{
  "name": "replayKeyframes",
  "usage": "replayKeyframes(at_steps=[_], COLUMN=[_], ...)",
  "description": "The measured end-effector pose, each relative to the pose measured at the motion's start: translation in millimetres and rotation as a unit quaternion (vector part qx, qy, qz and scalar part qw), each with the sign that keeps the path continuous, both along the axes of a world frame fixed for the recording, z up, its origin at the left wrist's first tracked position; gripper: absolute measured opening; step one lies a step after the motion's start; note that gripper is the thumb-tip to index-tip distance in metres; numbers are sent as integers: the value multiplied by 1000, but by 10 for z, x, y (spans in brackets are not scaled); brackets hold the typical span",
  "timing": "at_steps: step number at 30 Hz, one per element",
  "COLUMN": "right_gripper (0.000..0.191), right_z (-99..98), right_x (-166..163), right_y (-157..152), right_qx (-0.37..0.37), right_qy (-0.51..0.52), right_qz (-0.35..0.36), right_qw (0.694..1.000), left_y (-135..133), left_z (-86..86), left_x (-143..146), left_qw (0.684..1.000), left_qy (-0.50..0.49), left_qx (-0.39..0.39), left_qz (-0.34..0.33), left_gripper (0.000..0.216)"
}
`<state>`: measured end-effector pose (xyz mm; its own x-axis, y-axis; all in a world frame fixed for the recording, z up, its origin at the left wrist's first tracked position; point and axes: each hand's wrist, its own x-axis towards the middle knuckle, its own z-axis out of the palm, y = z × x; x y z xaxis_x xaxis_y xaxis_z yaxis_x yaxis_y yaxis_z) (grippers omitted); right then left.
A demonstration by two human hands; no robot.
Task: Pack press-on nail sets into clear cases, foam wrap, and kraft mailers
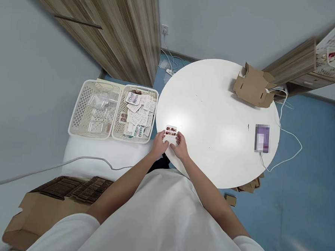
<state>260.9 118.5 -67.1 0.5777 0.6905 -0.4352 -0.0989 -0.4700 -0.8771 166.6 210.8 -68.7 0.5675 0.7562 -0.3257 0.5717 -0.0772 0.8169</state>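
Note:
Both my hands hold a small white card of dark red press-on nails (171, 132) just above the near left edge of the round white table (213, 105). My left hand (160, 143) pinches the card's left side with closed fingers. My right hand (181, 145) grips its lower right corner, fingers curled. The card faces up and lies nearly flat.
Two white baskets sit left of the table: one (94, 108) with clear plastic packs, one (136, 114) with several nail cards. A folded cardboard box (253, 87) and a phone on a cable (262, 138) lie on the table. A carton of dark items (68, 189) stands near left.

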Motion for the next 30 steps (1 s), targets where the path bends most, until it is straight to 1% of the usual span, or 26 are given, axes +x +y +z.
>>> replayKeyframes(at_steps=[6,10,14,17,20,23,27,30], right_gripper=[76,74,68,58,51,47,41,35], right_z=[-16,53,178,245,267,270,268,268], right_x=[27,62,96,113,131,150,141,97], right_y=[-123,-296,-589,-851,-1079,-1238,-1350,-1357], right_qx=[8,2,-6,-10,-5,10,14,7], right_qy=[27,44,64,57,46,57,102,131], right_qz=[15,37,39,42,40,44,94,145], right_qw=[999,998,997,997,998,997,990,981], left_y=[-41,-159,-390,-596,-794,-985,-1238,-1391], left_z=[5,28,100,149,175,195,246,302], left_x=[-8,-45,-104,-146,-175,-201,-302,-467], left_qw=[999,997,997,996,996,995,994,990], left_qy=[-11,-11,2,1,-6,-13,-25,-26], left_qx=[16,23,25,23,8,-3,-6,-5], left_qz=[43,71,79,85,94,98,109,141], left_gripper=[56,54,49,45,42,40,39,38])
